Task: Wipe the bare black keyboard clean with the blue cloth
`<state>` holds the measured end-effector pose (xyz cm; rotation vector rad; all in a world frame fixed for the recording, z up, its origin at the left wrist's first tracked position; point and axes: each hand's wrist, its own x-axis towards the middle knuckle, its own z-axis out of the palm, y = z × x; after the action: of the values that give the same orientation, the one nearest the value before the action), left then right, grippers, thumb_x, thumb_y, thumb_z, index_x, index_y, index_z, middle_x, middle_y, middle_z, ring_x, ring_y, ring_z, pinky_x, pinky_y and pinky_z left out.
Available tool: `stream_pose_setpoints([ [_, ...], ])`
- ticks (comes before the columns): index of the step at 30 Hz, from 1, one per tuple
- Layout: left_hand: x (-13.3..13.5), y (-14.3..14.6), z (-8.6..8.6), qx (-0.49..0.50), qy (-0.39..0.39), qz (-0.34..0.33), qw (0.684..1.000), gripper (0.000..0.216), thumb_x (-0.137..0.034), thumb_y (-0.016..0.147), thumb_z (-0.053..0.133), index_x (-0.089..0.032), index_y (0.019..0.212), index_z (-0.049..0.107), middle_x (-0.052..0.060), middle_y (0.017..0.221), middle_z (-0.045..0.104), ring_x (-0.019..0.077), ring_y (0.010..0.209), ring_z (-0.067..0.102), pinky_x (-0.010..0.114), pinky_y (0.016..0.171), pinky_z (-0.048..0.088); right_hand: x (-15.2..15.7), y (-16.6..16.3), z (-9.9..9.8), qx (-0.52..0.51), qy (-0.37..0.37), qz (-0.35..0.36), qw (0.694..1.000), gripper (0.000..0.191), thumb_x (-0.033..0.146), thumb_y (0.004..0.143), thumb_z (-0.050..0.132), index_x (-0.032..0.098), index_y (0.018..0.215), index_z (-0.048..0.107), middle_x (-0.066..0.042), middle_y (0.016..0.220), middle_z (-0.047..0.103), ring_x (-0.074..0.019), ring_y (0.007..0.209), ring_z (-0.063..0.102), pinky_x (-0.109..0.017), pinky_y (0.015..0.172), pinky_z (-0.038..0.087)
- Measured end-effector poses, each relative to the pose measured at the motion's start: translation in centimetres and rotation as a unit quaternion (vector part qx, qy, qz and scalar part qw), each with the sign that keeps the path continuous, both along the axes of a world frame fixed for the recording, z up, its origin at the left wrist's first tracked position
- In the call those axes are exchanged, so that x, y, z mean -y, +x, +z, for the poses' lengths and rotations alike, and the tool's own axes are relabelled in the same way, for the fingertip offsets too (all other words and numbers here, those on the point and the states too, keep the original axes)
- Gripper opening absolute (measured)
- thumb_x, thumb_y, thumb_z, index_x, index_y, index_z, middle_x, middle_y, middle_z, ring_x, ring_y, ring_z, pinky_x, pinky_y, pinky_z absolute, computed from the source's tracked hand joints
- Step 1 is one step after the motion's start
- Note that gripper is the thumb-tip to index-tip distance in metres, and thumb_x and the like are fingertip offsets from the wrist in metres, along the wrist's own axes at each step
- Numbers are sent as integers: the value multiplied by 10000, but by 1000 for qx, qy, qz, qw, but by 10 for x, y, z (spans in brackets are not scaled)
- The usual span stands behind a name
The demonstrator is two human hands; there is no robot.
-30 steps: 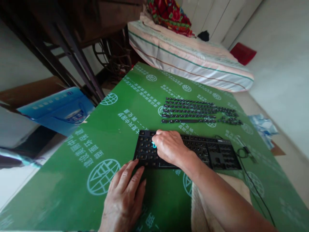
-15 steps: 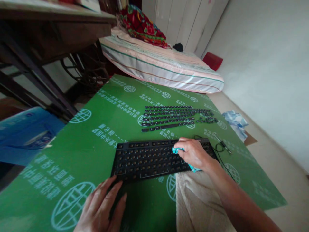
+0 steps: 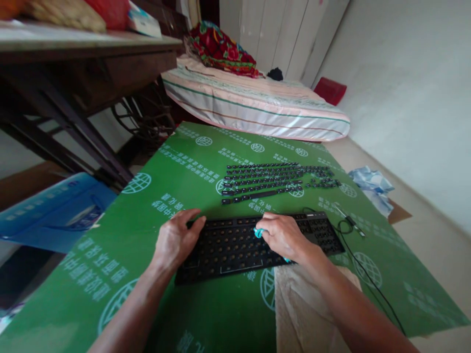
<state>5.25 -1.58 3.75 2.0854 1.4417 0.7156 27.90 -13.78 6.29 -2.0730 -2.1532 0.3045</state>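
A black keyboard [image 3: 235,245] lies on the green tabletop with its keycaps off, showing bare key sockets. My left hand [image 3: 178,235] grips its far left corner, thumb on the top face and fingers over the back edge. Pinched in my right hand [image 3: 281,235] is a teal cloth [image 3: 259,233], pressed on the keys area right of the middle. Most of that cloth is hidden under the fingers and palm. Behind the keyboard the black keycaps [image 3: 263,179] are laid out in rows, with a long space bar in the nearest row.
A beige towel [image 3: 309,309] lies below my right forearm. To the right are the black cable [image 3: 368,277] and a slim tool [image 3: 349,219]. A bed [image 3: 257,103] stands beyond the table [image 3: 125,235], a dark sewing-machine desk [image 3: 140,61] at left, and crumpled paper [image 3: 371,181] at right.
My left hand has gone from the keyboard's near left edge up to its far left corner. The right hand with the cloth has shifted slightly left along the keyboard. The view has shifted slightly.
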Motion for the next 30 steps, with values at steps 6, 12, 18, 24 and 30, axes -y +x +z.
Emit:
stream_pose_setpoints([
  [6,-18,17,-10,81,-53,-20,995,391,-511,705,546,-209,891,712,39,914,739,245,886,668,319,841,503,0,-7,3,50,-11,21,998,187,129,853,471,201,792,632,-13,856,610,-131,796,571,-238,662,346],
  [12,-17,11,-15,135,-79,-52,986,393,-529,696,604,-225,919,715,12,943,739,220,917,654,287,860,487,-4,-17,5,83,-10,35,996,240,120,876,420,200,800,634,-19,859,615,-132,757,565,-249,645,347],
  [18,-19,7,-16,174,-117,-79,975,409,-530,672,648,-209,914,720,21,895,742,206,860,656,298,822,484,-2,-20,8,84,-17,33,996,214,113,853,455,198,806,646,-23,857,617,-132,785,568,-240,680,360],
  [24,-19,5,-16,202,-139,-78,966,407,-518,641,682,-204,896,719,26,851,741,196,800,648,296,750,486,-9,-35,6,60,18,74,995,257,115,896,408,206,864,646,-25,889,615,-140,840,569,-250,701,364],
  [30,-19,6,-20,236,-160,-66,956,425,-512,628,687,-184,898,702,34,785,733,185,739,650,291,701,491,-14,-36,7,98,-9,101,990,229,91,869,427,186,855,634,-36,877,615,-162,830,566,-271,710,376],
])
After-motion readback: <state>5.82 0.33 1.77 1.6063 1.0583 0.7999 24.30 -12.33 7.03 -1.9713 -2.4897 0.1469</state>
